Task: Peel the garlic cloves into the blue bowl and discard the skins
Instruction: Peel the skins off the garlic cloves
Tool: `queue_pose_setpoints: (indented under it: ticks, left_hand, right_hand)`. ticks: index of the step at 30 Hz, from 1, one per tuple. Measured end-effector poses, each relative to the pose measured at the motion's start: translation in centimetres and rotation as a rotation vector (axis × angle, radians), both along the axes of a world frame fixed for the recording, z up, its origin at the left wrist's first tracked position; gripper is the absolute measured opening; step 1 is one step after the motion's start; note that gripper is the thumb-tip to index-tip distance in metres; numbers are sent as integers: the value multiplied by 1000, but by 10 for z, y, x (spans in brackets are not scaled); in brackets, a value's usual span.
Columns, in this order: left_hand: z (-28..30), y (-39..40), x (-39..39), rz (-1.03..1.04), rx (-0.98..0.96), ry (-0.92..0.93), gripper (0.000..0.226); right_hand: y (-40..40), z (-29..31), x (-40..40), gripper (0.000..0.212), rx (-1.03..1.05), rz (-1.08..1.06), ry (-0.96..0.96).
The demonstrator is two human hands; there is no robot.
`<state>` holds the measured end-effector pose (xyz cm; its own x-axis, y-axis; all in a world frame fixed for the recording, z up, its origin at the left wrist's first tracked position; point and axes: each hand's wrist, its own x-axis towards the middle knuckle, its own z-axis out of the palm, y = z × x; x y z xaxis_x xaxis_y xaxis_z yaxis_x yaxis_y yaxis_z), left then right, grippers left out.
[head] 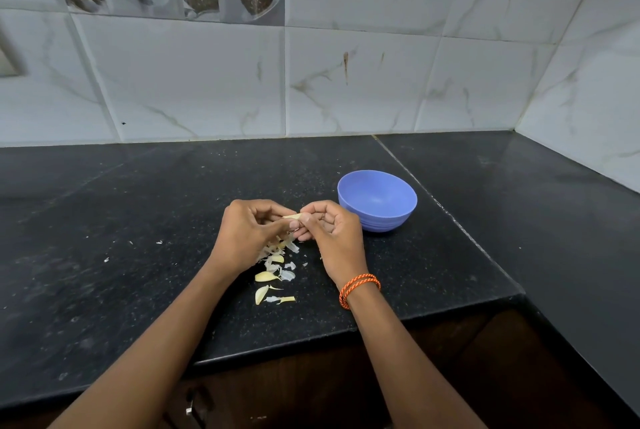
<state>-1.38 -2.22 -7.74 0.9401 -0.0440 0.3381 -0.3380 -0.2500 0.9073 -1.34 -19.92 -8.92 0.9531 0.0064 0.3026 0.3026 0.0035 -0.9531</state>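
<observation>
A: Status, largest item first?

B: Black counter (138, 238): front edge near, open surface left. Blue bowl (377, 200): just right of the hands, appears empty. Left hand (247, 231) and right hand (329, 231): both pinch one garlic clove (293, 216) above the skins (280, 262).

A: Failure modes?

B: Likely a slipped clove dropping into the skins, or skins scattering past the edge.

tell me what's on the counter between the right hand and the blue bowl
Nothing: in the head view only a narrow strip of bare black counter separates the right hand from the blue bowl.
</observation>
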Motion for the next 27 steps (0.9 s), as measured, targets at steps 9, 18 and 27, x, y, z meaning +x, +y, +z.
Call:
queue_pose_setpoints:
  ticks: [9, 18, 27]
  left_hand:
    - [2, 3, 3, -30, -36, 9, 6]
    - [0, 4, 6, 3, 9, -12, 5]
    - [1, 3, 3, 52, 56, -51, 5]
  right_hand:
    - [-2, 0, 1, 4, 41, -16, 34]
    - [-3, 1, 1, 5, 69, -2, 49]
    - [-3, -1, 1, 11, 67, -5, 18]
